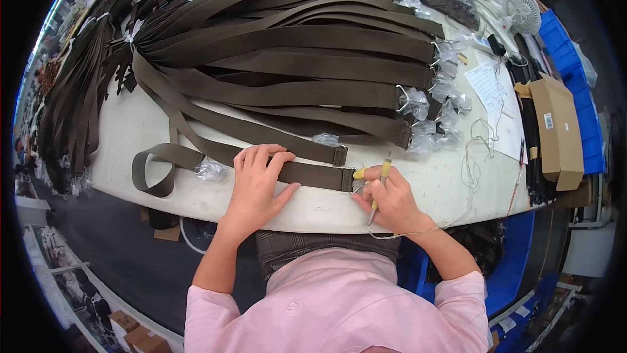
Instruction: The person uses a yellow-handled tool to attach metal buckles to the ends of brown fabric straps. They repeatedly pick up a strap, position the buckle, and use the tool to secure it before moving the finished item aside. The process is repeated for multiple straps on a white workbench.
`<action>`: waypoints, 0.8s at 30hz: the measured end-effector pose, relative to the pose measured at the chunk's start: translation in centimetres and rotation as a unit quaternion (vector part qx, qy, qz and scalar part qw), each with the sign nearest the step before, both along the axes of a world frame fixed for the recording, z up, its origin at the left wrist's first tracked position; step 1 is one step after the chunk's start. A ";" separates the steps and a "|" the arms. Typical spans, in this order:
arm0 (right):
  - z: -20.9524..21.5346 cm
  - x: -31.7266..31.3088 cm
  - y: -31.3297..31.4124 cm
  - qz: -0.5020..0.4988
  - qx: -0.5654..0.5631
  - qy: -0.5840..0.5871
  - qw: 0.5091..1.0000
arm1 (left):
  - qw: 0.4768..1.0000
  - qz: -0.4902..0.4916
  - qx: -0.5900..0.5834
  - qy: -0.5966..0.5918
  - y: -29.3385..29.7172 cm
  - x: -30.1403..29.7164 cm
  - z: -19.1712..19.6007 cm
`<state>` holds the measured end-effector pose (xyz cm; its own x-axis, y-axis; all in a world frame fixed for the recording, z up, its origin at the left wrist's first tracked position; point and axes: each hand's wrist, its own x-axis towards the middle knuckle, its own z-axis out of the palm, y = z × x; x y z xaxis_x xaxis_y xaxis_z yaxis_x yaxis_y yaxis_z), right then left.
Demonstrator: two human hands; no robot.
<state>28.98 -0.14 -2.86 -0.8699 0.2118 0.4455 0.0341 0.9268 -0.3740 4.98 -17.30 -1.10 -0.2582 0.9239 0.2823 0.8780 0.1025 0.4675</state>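
A pale counter (pixel 450 183) in a cluttered workshop is carrying the work. At its near edge a brown webbing strap (pixel 307 175) is lying flat, its metal buckle (pixel 348 180) at the 3 o'clock end. It looks light, limp and slightly grippy, so it is best pinned flat mid-length and worked at the stiff buckle end. The left hand (pixel 256 180) is pressing on it, fingers spread and gripping nothing. The right hand (pixel 388 199) is grasping a yellow-handled tool (pixel 380 180), tip near the buckle. Toward 12 o'clock a pile of similar straps (pixel 287 52) is fanning out; at 2 o'clock a small white fan (pixel 520 10) is standing, with a cardboard box (pixel 558 131) at 3 o'clock.
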 end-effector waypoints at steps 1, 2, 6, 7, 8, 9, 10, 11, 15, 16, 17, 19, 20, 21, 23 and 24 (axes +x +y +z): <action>-0.5 -1.6 -0.7 0.026 -0.004 0.021 0.999 | 0.999 0.016 -0.020 0.033 -0.7 -0.9 0.7; -1.1 -0.7 -0.4 0.013 0.015 0.027 0.999 | 0.999 -0.017 -0.035 0.033 0.1 -1.0 0.8; 0.0 -0.8 -0.7 0.025 -0.011 0.014 1.000 | 0.990 -0.086 -0.100 -0.049 0.7 -1.3 0.5; 0.7 -1.3 -0.6 0.042 -0.012 0.025 0.999 | 0.984 -0.096 -0.129 -0.078 0.4 -1.5 0.7; 1.4 -1.9 -0.7 0.058 -0.014 0.036 0.998 | 0.987 -0.102 -0.095 -0.084 0.1 -1.3 0.8; 2.0 -2.8 -0.8 0.078 -0.016 0.048 0.996 | 0.985 -0.105 -0.096 -0.097 0.0 -1.3 0.8; 2.7 -3.6 -1.0 0.116 -0.001 0.024 0.993 | 0.983 -0.108 -0.100 -0.107 -0.1 -1.3 1.0; 2.8 -4.5 -1.6 0.133 0.018 0.001 0.991 | 0.981 -0.111 -0.104 -0.118 -0.1 -1.3 1.2; 2.0 -7.4 -1.9 0.174 0.026 -0.054 0.983 | 0.982 -0.085 -0.102 -0.137 -1.4 -2.3 3.3; 2.4 -7.3 -1.5 0.170 0.007 -0.082 0.982 | 0.985 -0.067 -0.103 -0.124 -2.0 -3.1 3.6; 2.7 -7.3 -1.2 0.165 -0.011 -0.109 0.980 | 0.987 -0.050 -0.105 -0.110 -2.4 -3.6 3.9; 2.8 -8.0 -0.7 0.145 0.029 -0.056 0.987 | 0.990 0.027 -0.132 -0.039 -3.0 -3.8 4.1; 3.0 -8.2 -0.6 0.143 0.031 -0.065 0.987 | 0.992 0.048 -0.115 0.029 -3.1 -3.7 3.4; 3.2 -8.3 -0.4 0.136 0.036 -0.075 0.987 | 0.989 0.065 -0.093 0.096 -2.8 -3.6 2.4; 2.5 -8.4 -0.6 0.143 0.041 -0.064 0.987 | 0.980 0.078 -0.064 0.173 -1.7 -1.7 0.8; 1.9 -8.2 -0.8 0.146 0.042 -0.060 0.987 | 0.979 0.072 -0.052 0.182 -0.9 -0.5 0.3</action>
<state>20.73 -0.94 -0.92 -0.9358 -0.0882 0.3412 -0.1992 0.9311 -0.3056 4.46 -18.18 -0.84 -0.2880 0.9136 0.2871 0.9574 0.2682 0.1071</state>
